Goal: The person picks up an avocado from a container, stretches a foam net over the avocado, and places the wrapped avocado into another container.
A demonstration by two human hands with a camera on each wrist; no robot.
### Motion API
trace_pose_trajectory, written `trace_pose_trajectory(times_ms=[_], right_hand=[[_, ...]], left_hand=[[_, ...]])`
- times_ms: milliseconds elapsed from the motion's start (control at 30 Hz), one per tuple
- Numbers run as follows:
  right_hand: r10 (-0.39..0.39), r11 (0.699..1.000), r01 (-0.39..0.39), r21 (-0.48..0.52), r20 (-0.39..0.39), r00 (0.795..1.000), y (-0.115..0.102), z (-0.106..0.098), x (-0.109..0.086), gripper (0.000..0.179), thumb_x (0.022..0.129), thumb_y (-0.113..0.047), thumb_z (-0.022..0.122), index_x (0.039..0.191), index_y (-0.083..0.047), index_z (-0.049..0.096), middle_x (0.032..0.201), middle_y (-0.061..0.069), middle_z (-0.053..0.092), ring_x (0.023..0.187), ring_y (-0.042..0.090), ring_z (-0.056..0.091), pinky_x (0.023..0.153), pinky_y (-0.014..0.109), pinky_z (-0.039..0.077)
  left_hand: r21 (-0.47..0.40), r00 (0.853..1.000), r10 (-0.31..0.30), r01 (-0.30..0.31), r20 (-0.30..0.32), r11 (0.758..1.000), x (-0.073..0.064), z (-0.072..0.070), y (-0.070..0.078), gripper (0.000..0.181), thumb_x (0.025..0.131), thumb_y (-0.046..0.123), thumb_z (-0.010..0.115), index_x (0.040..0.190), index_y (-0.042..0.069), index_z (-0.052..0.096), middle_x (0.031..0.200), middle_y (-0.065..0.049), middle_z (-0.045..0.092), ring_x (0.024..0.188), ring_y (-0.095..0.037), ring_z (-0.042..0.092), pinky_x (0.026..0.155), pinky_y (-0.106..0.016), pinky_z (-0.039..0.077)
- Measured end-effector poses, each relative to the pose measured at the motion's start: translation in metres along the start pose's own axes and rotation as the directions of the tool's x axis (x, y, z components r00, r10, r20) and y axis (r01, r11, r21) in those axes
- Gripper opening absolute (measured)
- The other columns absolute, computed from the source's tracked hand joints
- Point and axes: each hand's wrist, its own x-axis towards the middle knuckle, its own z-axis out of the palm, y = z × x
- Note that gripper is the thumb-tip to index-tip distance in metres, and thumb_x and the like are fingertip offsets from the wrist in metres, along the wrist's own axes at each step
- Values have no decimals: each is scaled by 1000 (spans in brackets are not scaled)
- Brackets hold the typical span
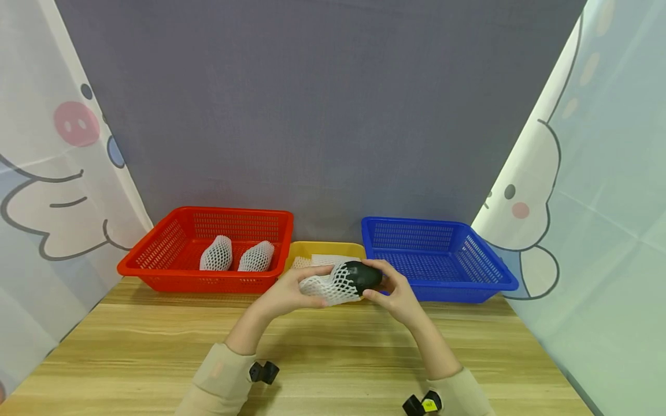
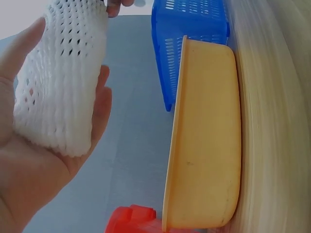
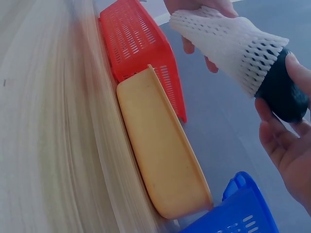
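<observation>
Over the yellow basket's near edge, a dark green avocado (image 1: 365,275) sits partly inside a white foam net sleeve (image 1: 333,289). My left hand (image 1: 288,296) grips the sleeve, thumb on the near side and fingers on the far side. On the right, my right hand (image 1: 398,296) holds the bare rounded end of the avocado between thumb and fingers. In the right wrist view the sleeve's open edge lies around the avocado (image 3: 281,92), and the sleeve's other end hangs narrower and looser. The left wrist view shows the sleeve (image 2: 60,92) against the palm, with the avocado hidden.
A red basket (image 1: 198,281) at the left contains two net-wrapped items (image 1: 256,257). Between the baskets stands a yellow basket (image 1: 333,248) with white foam nets (image 1: 335,260) in it. A blue basket (image 1: 416,260) stands at the right. Behind them hangs a grey cloth (image 1: 322,115).
</observation>
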Motion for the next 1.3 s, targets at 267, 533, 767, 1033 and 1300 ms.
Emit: trace_pose_trajectory(times_ms=[267, 533, 767, 1033, 1300], right_hand=[[-24, 1000, 24, -17, 17, 1000, -1, 3, 1, 53, 83, 3, 71, 133, 3, 51, 125, 16, 52, 88, 22, 59, 67, 37, 55], [15, 998, -14, -53, 9, 1000, -7, 5, 1, 53, 78, 9, 73, 126, 8, 49, 118, 20, 57, 85, 18, 61, 69, 36, 53], [5, 1000, -5, 24, -1, 1000, -3, 5, 1, 54, 78, 3, 75, 127, 6, 53, 123, 16, 51, 99, 25, 63, 79, 39, 53], [-76, 997, 76, 11, 32, 997, 0, 3, 2, 49, 85, 8, 66, 132, 8, 50, 123, 23, 49, 103, 22, 61, 82, 38, 52], [-87, 996, 87, -34, 2, 996, -1, 4, 2, 49, 83, 11, 66, 131, 6, 53, 124, 21, 51, 100, 21, 60, 79, 32, 52]], left_hand=[[49, 997, 26, -23, -73, 999, 3, 6, 1, 57, 75, 15, 82, 129, 10, 62, 127, -3, 61, 123, -24, 49, 102, -54, 33], [46, 997, 34, -31, -64, 998, -2, 4, 26, 53, 77, 1, 77, 127, -2, 60, 125, -13, 61, 119, -31, 51, 100, -54, 36], [17, 999, 29, -29, -41, 999, -5, 3, 40, 53, 79, 1, 75, 128, -5, 58, 122, -14, 62, 108, -27, 54, 96, -49, 41], [26, 994, 3, 0, -107, 1000, -5, 3, 40, 59, 77, 0, 77, 131, -1, 55, 125, -13, 60, 118, -32, 50, 101, -55, 34], [19, 985, -42, 46, -166, 999, -5, 1, 33, 44, 75, 6, 81, 116, 2, 66, 115, -9, 66, 114, -28, 54, 96, -52, 40]])
